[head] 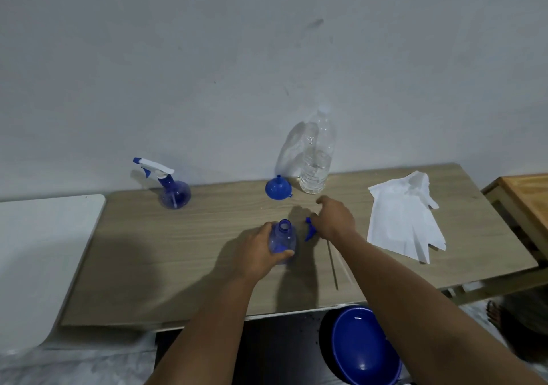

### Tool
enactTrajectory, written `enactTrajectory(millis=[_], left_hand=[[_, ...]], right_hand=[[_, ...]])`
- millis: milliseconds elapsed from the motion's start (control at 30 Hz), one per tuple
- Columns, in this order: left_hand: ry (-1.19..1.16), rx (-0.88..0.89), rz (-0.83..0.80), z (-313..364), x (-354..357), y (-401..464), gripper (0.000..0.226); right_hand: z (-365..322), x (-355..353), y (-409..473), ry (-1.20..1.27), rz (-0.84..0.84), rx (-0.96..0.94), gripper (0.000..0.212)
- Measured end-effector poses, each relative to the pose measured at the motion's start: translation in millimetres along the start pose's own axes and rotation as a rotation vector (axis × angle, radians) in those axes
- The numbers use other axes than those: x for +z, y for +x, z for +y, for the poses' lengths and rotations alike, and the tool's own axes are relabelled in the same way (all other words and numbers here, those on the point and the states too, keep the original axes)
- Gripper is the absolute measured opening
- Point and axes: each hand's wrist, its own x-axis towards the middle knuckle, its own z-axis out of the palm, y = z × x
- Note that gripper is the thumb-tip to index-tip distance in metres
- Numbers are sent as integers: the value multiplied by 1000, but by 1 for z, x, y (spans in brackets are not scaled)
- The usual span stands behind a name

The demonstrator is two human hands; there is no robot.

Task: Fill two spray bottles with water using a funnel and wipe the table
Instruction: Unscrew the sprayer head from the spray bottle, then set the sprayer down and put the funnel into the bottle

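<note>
Head view. The left hand [257,251] forms the grip: its fingers and thumb are curled round the body of an uncapped blue spray bottle [282,241], which stands upright on the wooden table [178,251] with its open neck facing up. Just right of the grip, the right hand [333,217] rests over the removed spray head [310,230], whose blue trigger shows at the hand's left edge and whose thin dip tube [332,263] trails toward the near table edge; whether this hand clasps the head or merely lies on it cannot be told. Beyond the grip, near the wall, a blue funnel [278,188] sits mouth-down with its spout up, and just right of it stands a clear water bottle [315,159], partly filled. Far left of the grip, also toward the wall, stands a second spray bottle [173,190] with its white-and-blue head still fitted. Well right of the grip lies a crumpled white cloth [403,221]. Below the near table edge, a blue basin [360,346] is visible.
</note>
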Motion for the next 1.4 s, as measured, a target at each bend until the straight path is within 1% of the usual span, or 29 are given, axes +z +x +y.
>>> enactTrajectory(millis=[67,133,233,267,367,400,533,600,700,800,933,1000,1100,1167,1267,1333,1400], left_hand=[[14,6,13,-6,2,4,65],[-14,-2,15,-10,3,8,62],[-12,-10,40,-18,4,16,57],[-11,-11,50,-20,3,18,57],[-7,-28,38,-31,2,27,50],[-10,-26,32,-35,2,30,47],[-17,-5,55,-39,-1,37,55],[-50,-15,53,-38,-2,40,54],[-95,-37,23,-37,-3,44,55],[-81,-27,44,-38,-5,47,58],[-60,-5,67,-38,-6,47,61],[-69,-5,64,-37,-6,46,61],[-72,-28,51,-34,-6,44,62],[-101,-48,38,-30,-7,41,66],[-134,-80,43,-21,-6,33,69],[-162,-99,35,-13,-6,24,62],[-202,-115,36,-5,-3,16,54]], right_hand=[[-25,-2,13,84,-23,-58,51],[-48,2,29,150,-86,-120,51],[-72,14,57,133,-159,-169,48],[-77,20,66,100,-157,-169,52],[-89,35,90,-45,-156,-201,76],[-92,41,98,-99,-169,-214,78],[-100,48,109,-357,-167,-280,57],[-103,46,109,-466,-157,-281,58],[-106,47,111,-568,-195,-252,68],[-108,45,113,-648,-275,-249,65],[-111,38,110,-683,-294,-291,60],[-109,37,105,-657,-297,-294,63],[-104,34,98,-560,-288,-287,66],[-101,27,92,-465,-284,-250,68],[-95,7,77,-263,-249,-202,69],[-90,-10,62,-75,-175,-195,67],[-86,-28,43,170,-115,-187,67]])
